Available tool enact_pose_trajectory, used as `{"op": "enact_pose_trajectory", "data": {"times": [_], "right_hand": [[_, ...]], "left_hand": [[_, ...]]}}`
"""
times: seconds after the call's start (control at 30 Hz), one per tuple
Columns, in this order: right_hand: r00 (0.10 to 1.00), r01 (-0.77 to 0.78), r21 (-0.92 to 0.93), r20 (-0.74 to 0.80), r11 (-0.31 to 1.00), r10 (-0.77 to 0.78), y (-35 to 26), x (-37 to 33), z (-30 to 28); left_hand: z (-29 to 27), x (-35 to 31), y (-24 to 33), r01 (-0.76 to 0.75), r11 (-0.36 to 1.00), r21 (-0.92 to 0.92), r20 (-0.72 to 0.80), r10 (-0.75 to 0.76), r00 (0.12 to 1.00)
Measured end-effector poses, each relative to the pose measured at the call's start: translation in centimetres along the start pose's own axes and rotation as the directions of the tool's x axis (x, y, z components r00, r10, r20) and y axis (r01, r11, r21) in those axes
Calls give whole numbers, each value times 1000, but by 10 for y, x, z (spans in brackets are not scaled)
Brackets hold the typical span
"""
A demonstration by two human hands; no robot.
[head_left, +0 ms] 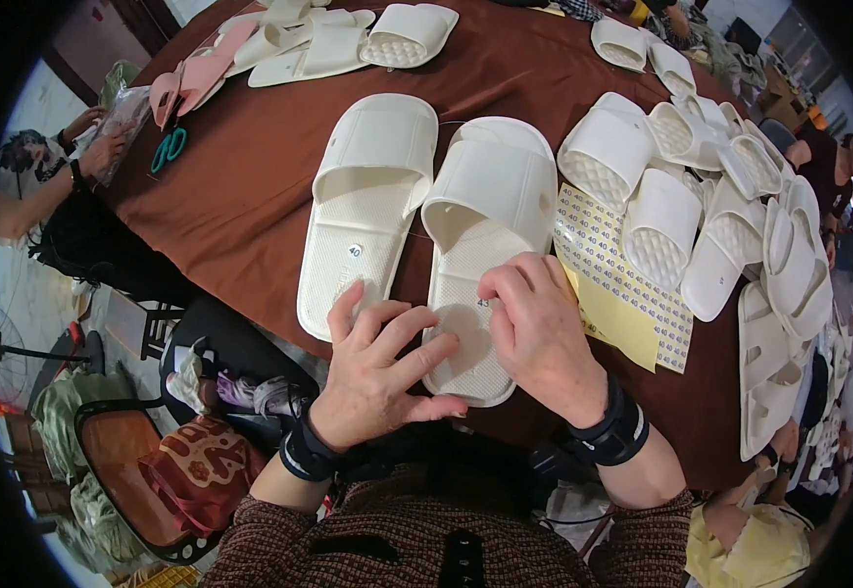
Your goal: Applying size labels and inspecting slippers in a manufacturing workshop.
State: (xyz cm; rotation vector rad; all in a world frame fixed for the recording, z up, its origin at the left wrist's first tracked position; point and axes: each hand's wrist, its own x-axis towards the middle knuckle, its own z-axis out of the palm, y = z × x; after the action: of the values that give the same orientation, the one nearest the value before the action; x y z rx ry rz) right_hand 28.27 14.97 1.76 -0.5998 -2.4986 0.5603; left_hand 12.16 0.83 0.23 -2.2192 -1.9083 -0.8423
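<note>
Your left hand [385,348], fingers wide, perhaps steadies the white slippers [495,191] while your right hand [546,328] curls at a sticker [482,304], its hold unclear

Two slippers [493,191] lie left of a slipper pile [727,240].

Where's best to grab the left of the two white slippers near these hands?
Probably by the broad, arched white strap of the left white textured slipper, coming from the near, heel side: it lies sole-down, the strap's mouth facing that way, leaving room to hook underneath.
</note>
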Motion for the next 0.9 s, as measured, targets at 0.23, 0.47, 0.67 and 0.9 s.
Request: {"op": "enact_pose_trajectory", "data": {"times": [0.23, 0.47, 0.67, 0.9], "right_hand": [[1000, -14, 32, -12, 999, 14, 0, -1, 0], [1000, -21, 19, 6, 1000, 21, -1, -1, -1], [999, -28, 10, 22, 1000, 27, -1, -1, -2], [999, -33, 41, 8, 999, 33, 1, -2, 0]], "left_hand": [[1, -1, 0, 0, 1000, -16, -3, 0, 1000], [0, -1, 0, 4, 1000, -18, -3, -4, 1000], [1, 0, -1, 0, 1000, -23, -6, 0, 1000], [1, 0, -1, 4, 1000, -26, 1, -4, 1000]]}}
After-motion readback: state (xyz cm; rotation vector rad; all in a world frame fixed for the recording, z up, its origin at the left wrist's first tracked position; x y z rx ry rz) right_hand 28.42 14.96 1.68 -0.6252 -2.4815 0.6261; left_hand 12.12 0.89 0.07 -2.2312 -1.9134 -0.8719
